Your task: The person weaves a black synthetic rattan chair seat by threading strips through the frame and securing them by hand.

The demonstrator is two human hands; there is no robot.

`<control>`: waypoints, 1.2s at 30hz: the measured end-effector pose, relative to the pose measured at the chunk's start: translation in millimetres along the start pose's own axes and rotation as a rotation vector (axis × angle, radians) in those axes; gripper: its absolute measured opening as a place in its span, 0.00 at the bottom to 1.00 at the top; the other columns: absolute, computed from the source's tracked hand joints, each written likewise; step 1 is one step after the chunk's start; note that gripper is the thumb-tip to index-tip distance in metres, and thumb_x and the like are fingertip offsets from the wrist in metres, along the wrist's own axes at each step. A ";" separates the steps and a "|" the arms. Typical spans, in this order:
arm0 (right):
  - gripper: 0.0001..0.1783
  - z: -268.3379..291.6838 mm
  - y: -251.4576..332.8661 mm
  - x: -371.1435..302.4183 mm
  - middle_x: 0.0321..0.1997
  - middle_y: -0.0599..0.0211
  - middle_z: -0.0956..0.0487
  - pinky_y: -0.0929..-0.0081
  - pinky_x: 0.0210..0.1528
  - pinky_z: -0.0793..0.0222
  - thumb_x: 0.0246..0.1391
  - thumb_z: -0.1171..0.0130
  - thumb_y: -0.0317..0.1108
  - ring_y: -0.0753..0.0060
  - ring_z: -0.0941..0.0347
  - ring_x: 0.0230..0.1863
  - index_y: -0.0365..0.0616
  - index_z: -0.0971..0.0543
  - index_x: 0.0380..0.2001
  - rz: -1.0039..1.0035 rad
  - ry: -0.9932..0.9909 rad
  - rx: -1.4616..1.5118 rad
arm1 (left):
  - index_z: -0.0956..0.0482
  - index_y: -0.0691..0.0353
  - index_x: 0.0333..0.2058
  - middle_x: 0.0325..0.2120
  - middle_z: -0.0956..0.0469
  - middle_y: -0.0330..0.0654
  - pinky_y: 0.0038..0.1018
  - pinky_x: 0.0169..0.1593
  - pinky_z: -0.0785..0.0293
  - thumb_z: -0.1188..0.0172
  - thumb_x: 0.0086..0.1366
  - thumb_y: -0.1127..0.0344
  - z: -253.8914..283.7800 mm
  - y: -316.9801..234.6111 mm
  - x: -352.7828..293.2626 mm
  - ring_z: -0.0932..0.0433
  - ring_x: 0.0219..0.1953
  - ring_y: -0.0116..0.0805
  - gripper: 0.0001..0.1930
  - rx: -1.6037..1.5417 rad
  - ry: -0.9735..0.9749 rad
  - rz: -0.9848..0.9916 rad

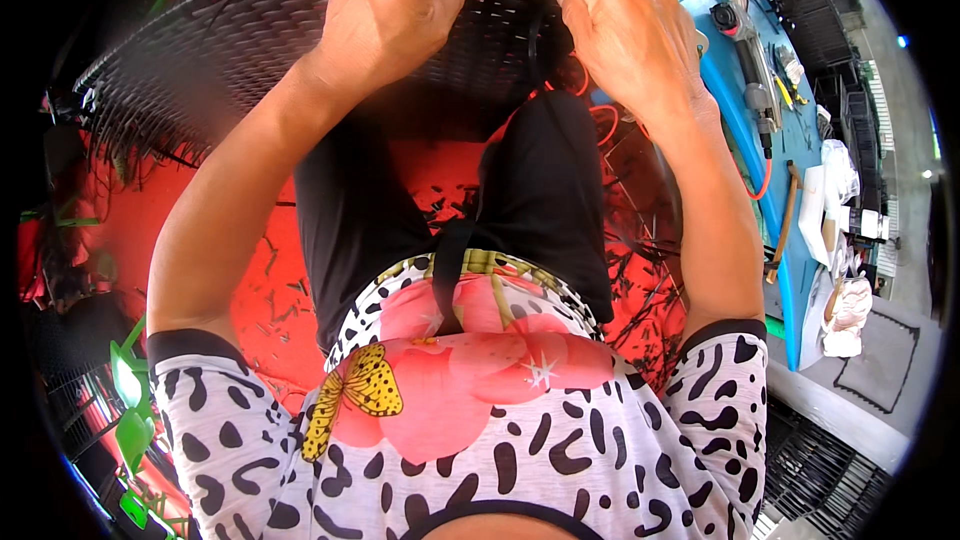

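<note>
A dark woven wicker piece (240, 30) spans the top of the view, curved and slanting, with loose strand ends along its left lower edge. My left hand (395, 15) grips its upper edge, thumb on the near side; the fingertips run out of the frame. Close by on the right, my right hand (635, 45) is closed beside the rim, its thumb pressed to the curled fingers. A thin black strand (534, 52) hangs next to that thumb. Whatever lies inside the right hand is hidden. My knees in black trousers (540, 170) are beneath the wicker.
A blue table (795, 155) stands at my right. On it lie a power or air tool (748, 70) with a red hose, yellow-handled pliers (785, 90) and a brown-handled tool (785, 215). Strand scraps litter the red floor covering (255, 280). Green leaves (130, 430) show at lower left.
</note>
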State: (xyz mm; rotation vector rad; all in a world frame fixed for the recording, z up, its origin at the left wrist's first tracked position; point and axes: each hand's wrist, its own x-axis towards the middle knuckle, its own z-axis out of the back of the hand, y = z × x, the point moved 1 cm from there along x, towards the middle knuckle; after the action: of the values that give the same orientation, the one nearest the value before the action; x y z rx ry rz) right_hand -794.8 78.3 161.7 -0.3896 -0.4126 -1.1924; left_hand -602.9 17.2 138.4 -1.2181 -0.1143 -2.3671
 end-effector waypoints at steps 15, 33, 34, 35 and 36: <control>0.07 7.5 5.2 -1.2 0.23 0.57 0.28 0.63 0.24 0.34 0.48 0.42 0.31 0.54 0.29 0.22 0.41 0.28 0.27 0.006 -0.034 -0.003 | 0.22 0.56 0.34 0.28 0.27 0.38 0.36 0.41 0.38 0.37 0.49 0.71 -2.9 0.0 10.6 0.27 0.35 0.40 0.11 0.058 -0.006 0.020; 0.10 -8.5 -8.2 -2.8 0.32 0.59 0.22 0.62 0.33 0.30 0.49 0.40 0.29 0.51 0.25 0.32 0.44 0.23 0.36 0.012 -0.090 -0.018 | 0.22 0.59 0.33 0.27 0.26 0.41 0.38 0.40 0.35 0.36 0.45 0.73 -5.7 4.3 12.4 0.26 0.35 0.43 0.13 0.033 -0.003 0.005; 0.10 -9.6 -2.8 1.2 0.32 0.59 0.22 0.62 0.33 0.30 0.49 0.40 0.29 0.51 0.25 0.32 0.44 0.23 0.36 0.007 -0.094 -0.017 | 0.22 0.59 0.32 0.26 0.27 0.41 0.38 0.39 0.35 0.36 0.45 0.73 -4.1 4.0 13.6 0.26 0.35 0.43 0.13 0.020 0.005 0.006; 0.05 -8.6 6.2 7.6 0.29 0.57 0.23 0.62 0.32 0.29 0.47 0.45 0.28 0.52 0.24 0.31 0.41 0.26 0.30 0.006 -0.044 -0.034 | 0.22 0.59 0.32 0.26 0.27 0.41 0.38 0.39 0.35 0.36 0.45 0.73 -2.2 2.7 14.6 0.26 0.35 0.43 0.13 0.019 0.009 0.002; 0.03 -8.8 11.9 11.4 0.26 0.55 0.25 0.61 0.31 0.28 0.45 0.49 0.26 0.53 0.24 0.29 0.39 0.28 0.24 0.004 0.006 -0.050 | 0.22 0.59 0.32 0.27 0.27 0.41 0.38 0.39 0.35 0.35 0.44 0.73 0.1 0.8 15.8 0.27 0.35 0.43 0.13 -0.010 -0.003 -0.008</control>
State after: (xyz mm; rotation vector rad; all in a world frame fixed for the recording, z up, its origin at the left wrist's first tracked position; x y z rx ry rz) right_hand -779.1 68.6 159.0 -0.4300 -0.3769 -1.2017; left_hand -610.2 10.6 150.8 -1.2287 -0.1080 -2.3752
